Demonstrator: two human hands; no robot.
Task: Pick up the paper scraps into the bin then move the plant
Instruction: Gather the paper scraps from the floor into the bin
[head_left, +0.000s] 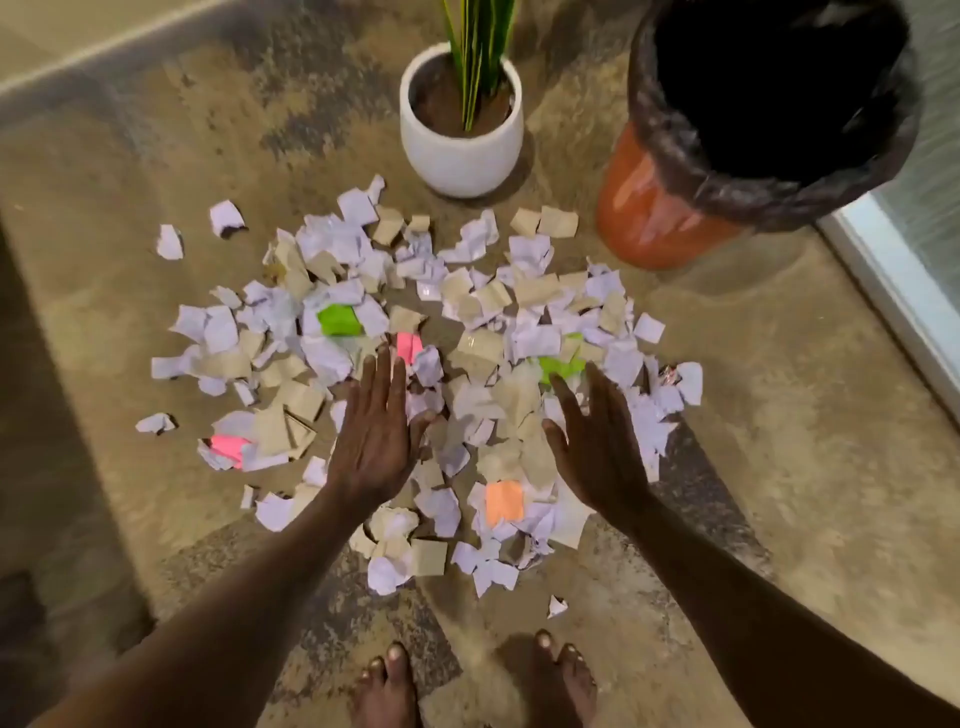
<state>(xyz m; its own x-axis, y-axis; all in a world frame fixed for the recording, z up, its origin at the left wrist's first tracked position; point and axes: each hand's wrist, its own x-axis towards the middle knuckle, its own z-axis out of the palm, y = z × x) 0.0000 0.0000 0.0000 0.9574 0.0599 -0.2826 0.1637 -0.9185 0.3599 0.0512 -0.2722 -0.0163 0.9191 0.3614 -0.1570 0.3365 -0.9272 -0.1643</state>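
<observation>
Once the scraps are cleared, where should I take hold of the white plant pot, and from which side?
Probably grip the white pot round its rounded body, one hand on each side, coming from above and in front. It stands upright with no handles; the leaves rise from the middle, so a grip across the rim would crowd them. The bin stands close on its right, leaving the right hand less room there.

Nothing I can read here — the paper scraps (415, 374) strewn across the floor show no legible writing from where I look, white, tan or coloured alike — and neither the white plant pot (462, 150) nor the orange bin (654, 208) carries a label or brand
</observation>
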